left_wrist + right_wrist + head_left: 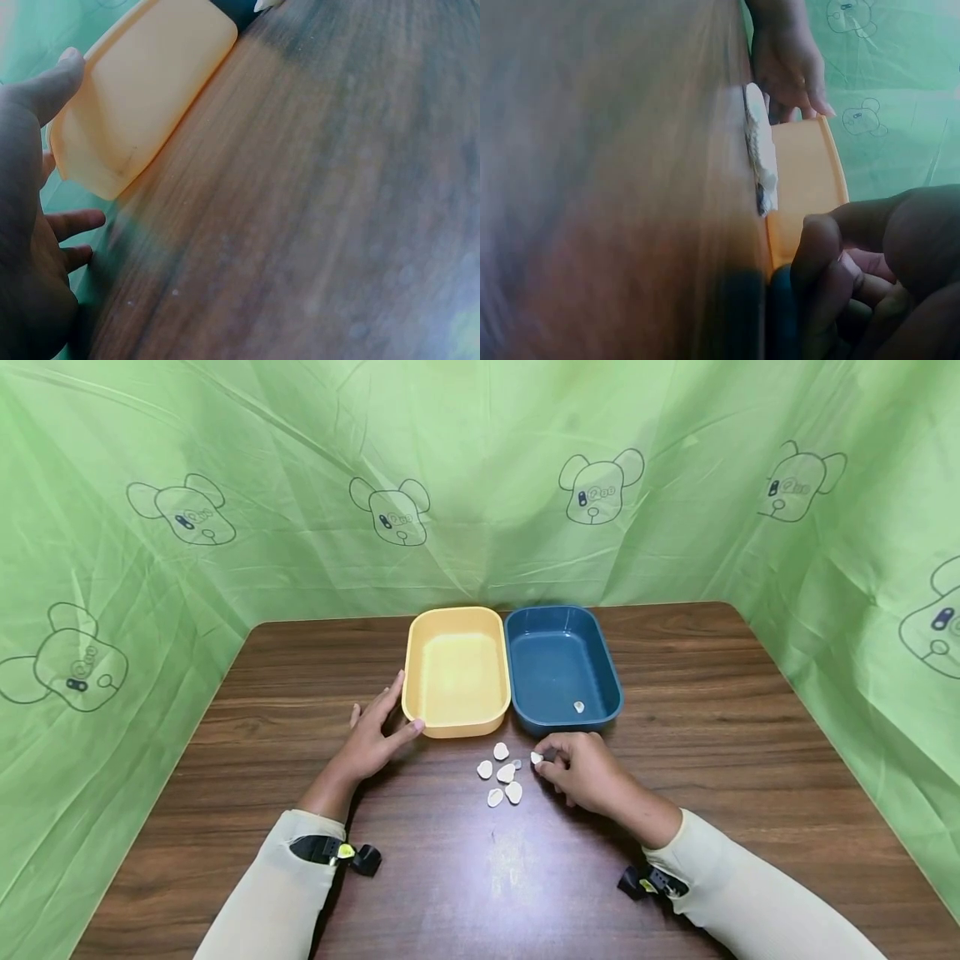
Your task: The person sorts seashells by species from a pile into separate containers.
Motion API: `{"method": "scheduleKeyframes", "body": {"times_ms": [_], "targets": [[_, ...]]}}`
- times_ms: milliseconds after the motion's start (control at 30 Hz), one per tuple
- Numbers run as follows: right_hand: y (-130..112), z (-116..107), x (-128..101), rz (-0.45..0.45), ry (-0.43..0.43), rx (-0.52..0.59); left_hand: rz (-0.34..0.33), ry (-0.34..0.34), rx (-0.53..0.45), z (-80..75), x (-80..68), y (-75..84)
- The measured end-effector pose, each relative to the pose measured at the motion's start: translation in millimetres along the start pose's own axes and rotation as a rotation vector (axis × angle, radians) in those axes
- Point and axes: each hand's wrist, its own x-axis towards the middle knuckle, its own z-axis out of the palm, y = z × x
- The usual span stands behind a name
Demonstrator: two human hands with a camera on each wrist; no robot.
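A small white shell (536, 758), pinched in the right hand's (581, 772) closed grip just before the blue tray (596, 643) mid-desk, sits beside the loose pile (501, 772), while the left hand (375, 735), fingers relaxed, steadies the yellow tray (416, 668).

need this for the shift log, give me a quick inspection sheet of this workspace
Surface: brown wooden table.
Job's things: white pieces loose in front of the trays; one white piece in the blue tray; yellow tray holds nothing.
Clutter: nothing seen.
Grippers: left hand touches the yellow tray's corner; right hand pinches a pinched piece.
Cables: nothing seen.
Surroundings: green curtain with bear prints.
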Motion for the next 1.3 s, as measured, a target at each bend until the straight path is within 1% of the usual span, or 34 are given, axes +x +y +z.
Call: {"method": "scheduleKeyframes", "body": {"times_ms": [100, 200, 400, 700, 800, 933, 1067, 1300], "targets": [[-2.1, -2.2, -1.1, -0.012, -0.001, -0.011, -0.010, -0.008, -0.003, -2.5, -1.4, 8.0], [-3.9, -3.6, -2.2, -0.023, 0.001, -0.011, -0.038, -0.020, 0.026, -4.7, -2.5, 13.9], [-8.6, -7.4, -4.6, -0.067, 0.011, -0.002, -0.073, -0.042, 0.065, -6.4, -3.1, 18.1], [-18.7, -16.1, -9.7, -0.104, 0.045, 0.019, -0.077, -0.048, 0.063, -6.1, -2.6, 18.2], [-19.5, -18.1, -9.7, -0.130, 0.077, 0.034, -0.076, -0.045, 0.063, -5.9, -2.8, 18.1], [-18.5, -19.8, -9.2, -0.153, 0.147, 0.052, -0.074, -0.043, 0.064, -6.0, -3.2, 17.1], [-16.6, -21.5, -8.6, -0.141, 0.205, 0.082, -0.072, -0.043, 0.060, -5.7, -3.0, 16.4], [-12.3, -25.0, -3.8, -0.106, 0.258, 0.174, -0.074, -0.044, 0.064, -5.6, -2.9, 17.1]]}}
